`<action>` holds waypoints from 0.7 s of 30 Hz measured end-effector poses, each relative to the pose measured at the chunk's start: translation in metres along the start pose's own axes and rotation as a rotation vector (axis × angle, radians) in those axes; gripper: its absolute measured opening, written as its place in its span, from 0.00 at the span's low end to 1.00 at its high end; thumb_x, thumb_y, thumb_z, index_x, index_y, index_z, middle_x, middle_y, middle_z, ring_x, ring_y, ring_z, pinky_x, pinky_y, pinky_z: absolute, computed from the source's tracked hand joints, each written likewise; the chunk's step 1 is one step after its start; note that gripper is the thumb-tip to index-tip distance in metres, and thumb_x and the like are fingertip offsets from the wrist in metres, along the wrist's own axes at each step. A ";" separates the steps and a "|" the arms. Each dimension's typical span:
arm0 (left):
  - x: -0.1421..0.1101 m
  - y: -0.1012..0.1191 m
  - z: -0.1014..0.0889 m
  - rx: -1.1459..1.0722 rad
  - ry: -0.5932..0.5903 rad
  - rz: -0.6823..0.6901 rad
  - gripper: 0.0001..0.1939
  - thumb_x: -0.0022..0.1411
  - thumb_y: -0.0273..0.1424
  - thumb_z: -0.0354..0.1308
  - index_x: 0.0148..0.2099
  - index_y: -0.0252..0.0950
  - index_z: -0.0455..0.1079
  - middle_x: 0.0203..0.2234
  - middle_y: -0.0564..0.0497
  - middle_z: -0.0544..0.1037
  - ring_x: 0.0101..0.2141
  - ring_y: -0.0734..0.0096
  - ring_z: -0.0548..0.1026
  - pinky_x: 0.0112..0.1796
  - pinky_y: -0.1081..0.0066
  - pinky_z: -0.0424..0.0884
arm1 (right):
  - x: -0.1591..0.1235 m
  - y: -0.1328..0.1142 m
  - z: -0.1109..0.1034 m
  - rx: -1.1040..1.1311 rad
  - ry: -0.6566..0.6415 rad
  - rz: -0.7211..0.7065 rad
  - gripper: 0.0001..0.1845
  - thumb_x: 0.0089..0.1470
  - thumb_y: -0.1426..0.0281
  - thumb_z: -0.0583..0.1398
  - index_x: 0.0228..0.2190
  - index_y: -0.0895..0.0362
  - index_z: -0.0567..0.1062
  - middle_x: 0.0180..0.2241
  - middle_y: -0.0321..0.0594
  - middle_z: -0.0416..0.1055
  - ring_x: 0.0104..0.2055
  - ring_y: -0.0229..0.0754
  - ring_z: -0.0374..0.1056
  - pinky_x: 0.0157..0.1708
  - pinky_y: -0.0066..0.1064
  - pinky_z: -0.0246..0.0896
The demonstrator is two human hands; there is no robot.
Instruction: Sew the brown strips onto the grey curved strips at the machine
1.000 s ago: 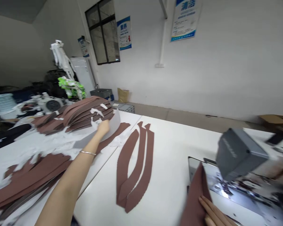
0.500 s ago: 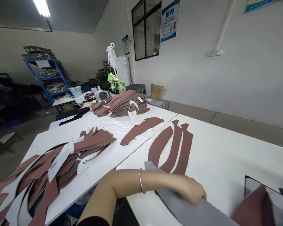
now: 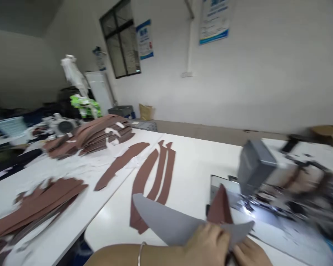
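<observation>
I see a smooth grey panel (image 3: pixel 169 221), curved and tapering, near centre-right, pinched in the left hand (image 3: pixel 209 238) — the right hand's (image 3: pixel 248 253) blurred grip I can't tell. Bare white table (image 3: pixel 199 166) stretches beyond, between brown strips (image 3: pixel 145 171) left and sewing machine (image 3: pixel 256 166) right.

Your white table (image 3: pixel 199 162) spans the middle and right of the frame, with three long brown strips (image 3: pixel 161 166) lying just left of centre and a sewing machine (image 3: pixel 255 166) at right. Alongside, at left, your second white table (image 3: pixel 84 212) carries a thick brown stack (image 3: pixel 100 136), a single brown piece (image 3: pixel 122 164), blurred white scraps (image 3: pixel 72 167) and, lower left, a looser brown pile (image 3: pixel 44 208).
</observation>
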State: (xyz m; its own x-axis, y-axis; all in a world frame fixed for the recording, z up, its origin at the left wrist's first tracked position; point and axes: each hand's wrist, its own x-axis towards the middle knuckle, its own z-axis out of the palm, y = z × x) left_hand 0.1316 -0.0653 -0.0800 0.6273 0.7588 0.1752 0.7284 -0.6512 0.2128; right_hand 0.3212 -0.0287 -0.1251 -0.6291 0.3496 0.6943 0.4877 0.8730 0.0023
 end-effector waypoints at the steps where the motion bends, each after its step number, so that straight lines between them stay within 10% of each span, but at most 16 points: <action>1: 0.005 0.001 -0.002 0.005 -0.003 -0.035 0.21 0.64 0.34 0.51 0.57 0.32 0.64 0.45 0.41 0.73 0.42 0.60 0.71 0.42 0.64 0.69 | 0.005 -0.007 -0.004 -0.015 0.027 0.038 0.16 0.51 0.81 0.49 0.31 0.54 0.73 0.26 0.43 0.75 0.27 0.43 0.72 0.27 0.29 0.73; 9: 0.055 -0.017 -0.019 0.306 -0.263 -0.119 0.30 0.62 0.16 0.40 0.64 0.33 0.63 0.44 0.37 0.73 0.46 0.51 0.71 0.44 0.54 0.68 | 0.011 -0.001 -0.003 0.174 -0.007 0.221 0.09 0.55 0.79 0.50 0.35 0.59 0.68 0.39 0.51 0.76 0.48 0.44 0.72 0.48 0.35 0.71; 14: 0.067 -0.024 -0.008 0.128 -0.274 -0.170 0.26 0.58 0.14 0.38 0.51 0.29 0.72 0.42 0.40 0.72 0.44 0.58 0.70 0.45 0.61 0.67 | 0.006 0.003 0.002 0.227 -0.010 0.267 0.06 0.58 0.76 0.51 0.36 0.59 0.67 0.40 0.51 0.76 0.49 0.43 0.71 0.49 0.34 0.70; 21: 0.097 -0.034 0.003 -0.018 -0.246 -0.211 0.32 0.57 0.16 0.42 0.65 0.22 0.53 0.48 0.38 0.69 0.51 0.60 0.67 0.52 0.65 0.65 | 0.004 0.010 -0.001 0.298 -0.107 0.357 0.06 0.54 0.78 0.52 0.31 0.56 0.64 0.35 0.44 0.74 0.41 0.38 0.73 0.41 0.27 0.71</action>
State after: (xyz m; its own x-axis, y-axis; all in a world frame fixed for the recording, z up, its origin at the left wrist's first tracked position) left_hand 0.1688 0.0298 -0.0736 0.5122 0.8516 -0.1116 0.8459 -0.4777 0.2371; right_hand 0.3243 -0.0195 -0.1217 -0.5206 0.6647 0.5359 0.4993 0.7462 -0.4404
